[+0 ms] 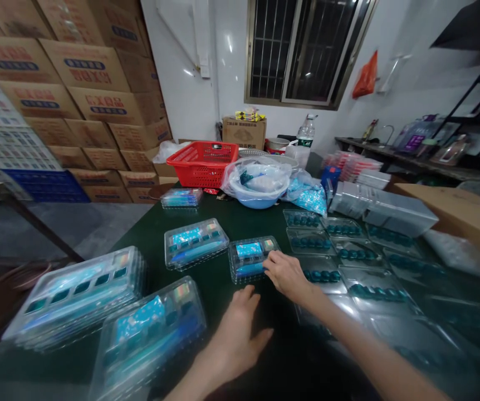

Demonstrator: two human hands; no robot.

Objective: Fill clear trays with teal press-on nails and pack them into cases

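My right hand (285,275) reaches across the dark green table (219,223), its fingertips touching the right edge of a small clear plastic pack (246,260) holding blue and teal items. My left hand (235,337) lies open and holds nothing, just right of a larger clear pack (152,340). Further left sits a stack of similar packs (73,295), and another pack (195,249) lies farther up the table. To the right, several clear trays with rows of teal pieces (327,275) spread out beside and beneath my right forearm.
A red plastic basket (202,164) and a blue bowl in a clear bag (256,184) stand at the table's far side. Stacked cardboard cartons (85,83) rise on the left. Silver packets (373,203) and a cardboard sheet (452,220) lie at the right.
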